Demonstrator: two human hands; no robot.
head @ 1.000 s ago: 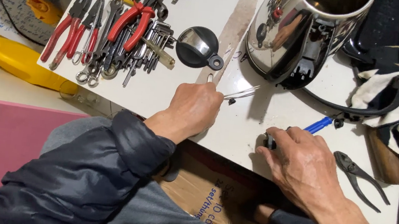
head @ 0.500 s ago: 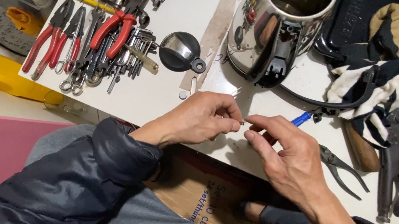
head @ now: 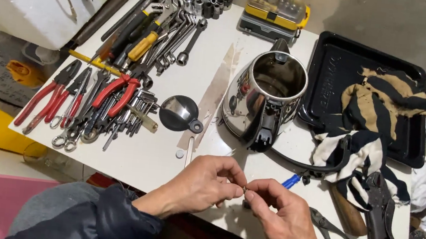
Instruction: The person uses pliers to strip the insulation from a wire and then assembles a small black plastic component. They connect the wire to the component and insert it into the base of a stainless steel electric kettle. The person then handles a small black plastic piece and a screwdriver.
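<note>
Head view: left hand (head: pixel 205 183) and right hand (head: pixel 280 218) each pinch one tiny part (head: pixel 244 189) above table (head: pixel 156 161), beside kettle (head: pixel 265 96).

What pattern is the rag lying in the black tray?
Black and tan stripes on the rag, clearest in the head view.

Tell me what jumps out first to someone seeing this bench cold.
The shiny steel kettle stands open-topped mid-table, ringed by clutter. Left of it lies a dense spread of pliers and wrenches; right of it a striped rag spills from a black tray. At the near edge, the left hand and right hand pinch one tiny part together.
</note>
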